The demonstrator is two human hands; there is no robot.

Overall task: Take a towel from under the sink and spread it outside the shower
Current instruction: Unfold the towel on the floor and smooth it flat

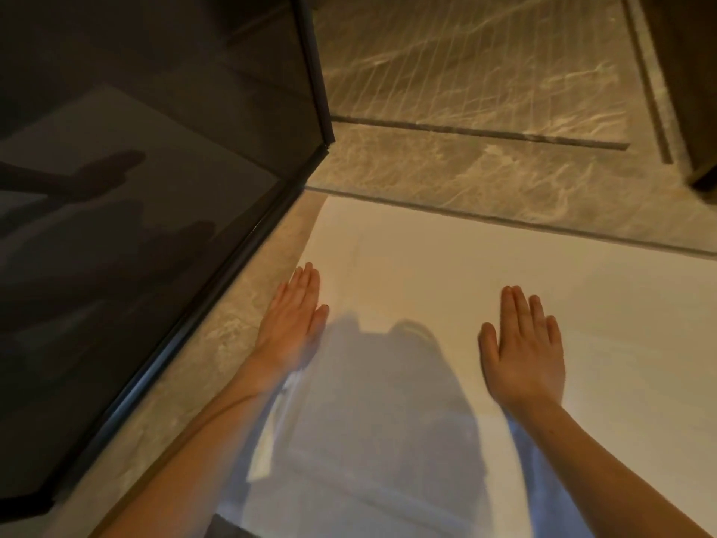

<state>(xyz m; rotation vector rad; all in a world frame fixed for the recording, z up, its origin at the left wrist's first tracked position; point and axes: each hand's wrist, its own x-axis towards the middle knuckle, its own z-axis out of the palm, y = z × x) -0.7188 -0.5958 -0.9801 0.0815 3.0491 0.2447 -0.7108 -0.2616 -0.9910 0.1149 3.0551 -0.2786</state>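
Two bare forearms reach forward over a white towel [446, 266] lying flat on the marble floor [485, 176]. The left hand [295, 324] rests palm-down at the towel's left edge, fingers straight and pressed together. The right hand [523, 351] lies flat on the cloth, fingers extended, slightly parted. Just left stands the dark glass shower door [155, 188]; the towel's far edge meets a floor seam.

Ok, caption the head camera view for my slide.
Both hands, left hand and right hand, flat on white towel beside shower glass.
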